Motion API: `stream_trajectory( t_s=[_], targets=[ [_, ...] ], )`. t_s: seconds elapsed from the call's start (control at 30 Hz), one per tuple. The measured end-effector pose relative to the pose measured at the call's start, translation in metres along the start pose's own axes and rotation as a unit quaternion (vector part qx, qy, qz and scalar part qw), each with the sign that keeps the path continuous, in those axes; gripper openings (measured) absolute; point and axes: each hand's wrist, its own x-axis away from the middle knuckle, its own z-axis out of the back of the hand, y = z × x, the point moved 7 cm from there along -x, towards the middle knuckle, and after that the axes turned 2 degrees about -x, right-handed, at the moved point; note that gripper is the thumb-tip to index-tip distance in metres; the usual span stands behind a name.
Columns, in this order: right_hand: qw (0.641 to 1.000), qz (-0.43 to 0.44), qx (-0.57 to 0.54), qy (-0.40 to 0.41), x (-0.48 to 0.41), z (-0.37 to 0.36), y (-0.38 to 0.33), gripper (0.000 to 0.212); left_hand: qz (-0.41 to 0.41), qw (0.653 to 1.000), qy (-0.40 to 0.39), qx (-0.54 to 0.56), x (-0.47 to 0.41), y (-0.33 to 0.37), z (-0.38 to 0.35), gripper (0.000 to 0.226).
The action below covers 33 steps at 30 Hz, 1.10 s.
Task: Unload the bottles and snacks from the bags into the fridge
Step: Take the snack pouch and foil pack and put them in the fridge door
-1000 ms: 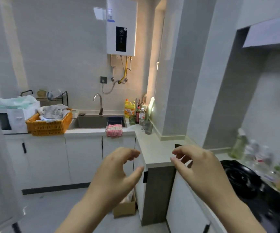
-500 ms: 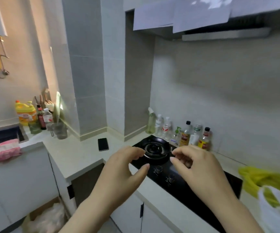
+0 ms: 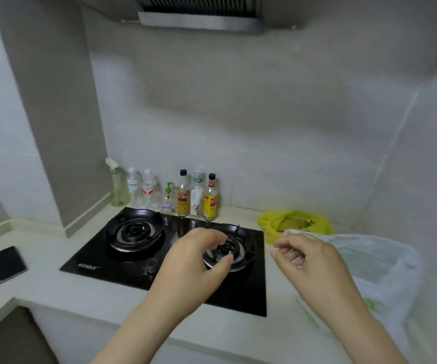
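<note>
Two: yellow bag & white bag, contents unclear.

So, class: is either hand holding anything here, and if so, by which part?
Nothing is held: the left hand and the right hand both hover empty, fingers loosely curled.

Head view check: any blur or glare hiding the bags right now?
Head view: mild motion blur overall, so labels on the bottles are hard to read; wide-angle bending at the edges; soft even light, no harsh glare. The white bag and yellow bag show, contents indistinct.
</note>
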Motion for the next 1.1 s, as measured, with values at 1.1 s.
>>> stream_trajectory(
  t_s=[1.1],
  targets=[
    [0.991,-0.125,0.045,0.004,-0.156,0.022,0.279,0.006,-0.023,0.993,-0.112,0.037,-0.230,0.002,-0.264,0.027]
  ],
)
